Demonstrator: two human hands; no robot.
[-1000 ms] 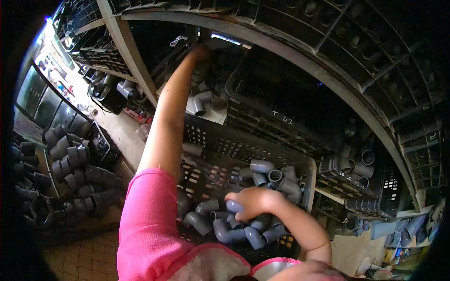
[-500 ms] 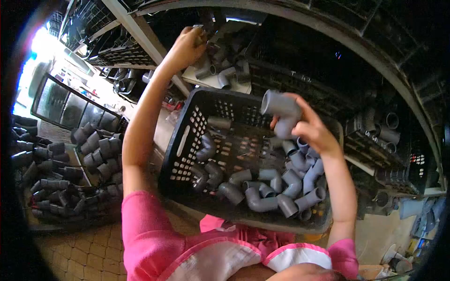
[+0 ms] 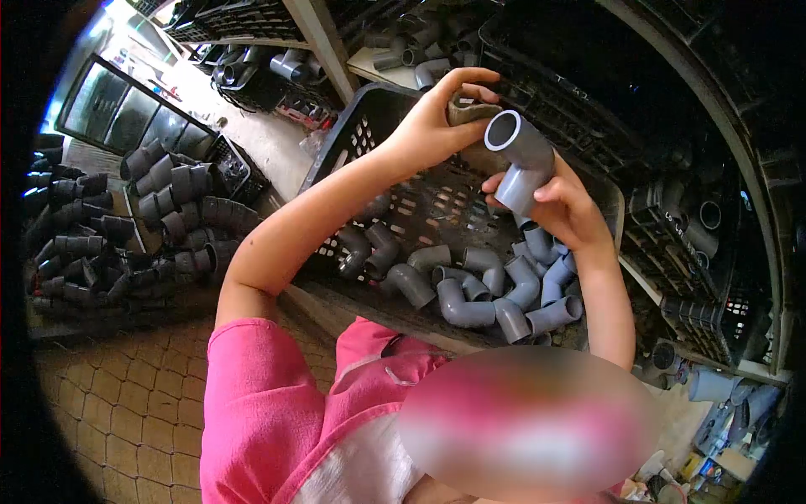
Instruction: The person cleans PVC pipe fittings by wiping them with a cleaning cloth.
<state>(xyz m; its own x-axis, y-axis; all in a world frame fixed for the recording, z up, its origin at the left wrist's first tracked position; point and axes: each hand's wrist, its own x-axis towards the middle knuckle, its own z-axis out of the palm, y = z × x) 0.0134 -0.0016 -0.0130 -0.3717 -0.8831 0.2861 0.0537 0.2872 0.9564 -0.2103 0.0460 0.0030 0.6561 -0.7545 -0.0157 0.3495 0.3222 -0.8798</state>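
Note:
My right hand (image 3: 575,210) grips a grey plastic pipe elbow (image 3: 531,155), its round open end facing up and left. Beside that end, my left hand (image 3: 437,118) pinches a folded, greyish-brown piece that looks like cloth (image 3: 472,111), its fingertips right at the elbow. Both hands are over a black perforated crate (image 3: 453,210). Along its near side and right corner lie several loose grey elbows (image 3: 466,304), tumbled at different angles. Part of the crate's left wall is hidden behind my left forearm.
Dark pipe fittings (image 3: 180,193) are heaped at the left. A wooden post (image 3: 319,42) rises behind the crate, near a board holding more elbows (image 3: 430,71). Black crates (image 3: 684,244) with fittings stand at the right. Wire netting (image 3: 126,403) covers the lower left.
My left hand has come down and right from the back shelf to the elbow, carrying the cloth-like piece. The elbow in my right hand has turned, and the view has shifted.

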